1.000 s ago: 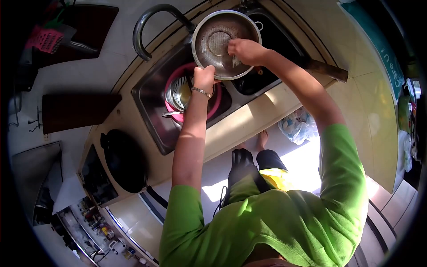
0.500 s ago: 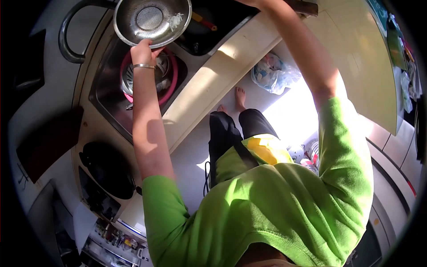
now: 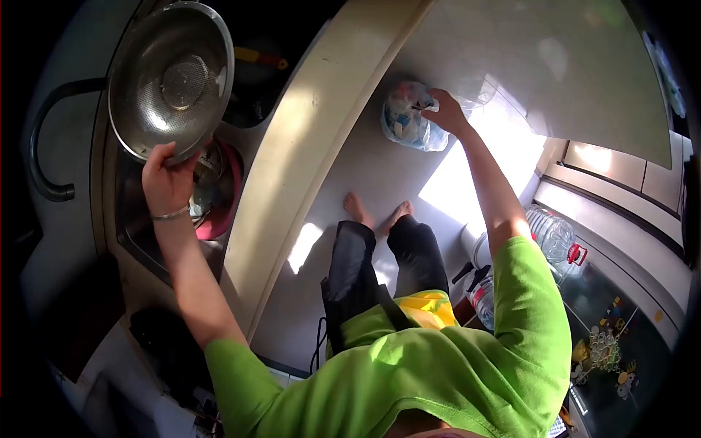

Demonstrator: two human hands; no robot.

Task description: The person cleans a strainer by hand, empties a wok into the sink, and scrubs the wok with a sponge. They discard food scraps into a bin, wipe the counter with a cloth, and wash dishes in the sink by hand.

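My left hand (image 3: 169,179) grips the near rim of a metal colander (image 3: 150,95), which tilts over the sink with its inside facing me. A small white scrap (image 3: 220,80) clings to the colander's right wall. Down by the cabinet, my right hand (image 3: 447,113) reaches over a plastic bag (image 3: 410,120) full of crumpled stuff on the floor. Its thumb and fingers are apart, with the fingertips overlapping the bag's upper right side.
Below the colander, a pink basin (image 3: 232,197) sits in the metal sink (image 3: 135,212) with dishes inside. A curved faucet (image 3: 45,139) stands left. A yellow-and-red handle (image 3: 261,58) lies beyond the colander. Large plastic bottles (image 3: 549,232) stand on the right.
My right hand has come down from the counter area to the bag. The colander has moved left in view and tilted more; the clump of white bits in it is mostly gone.
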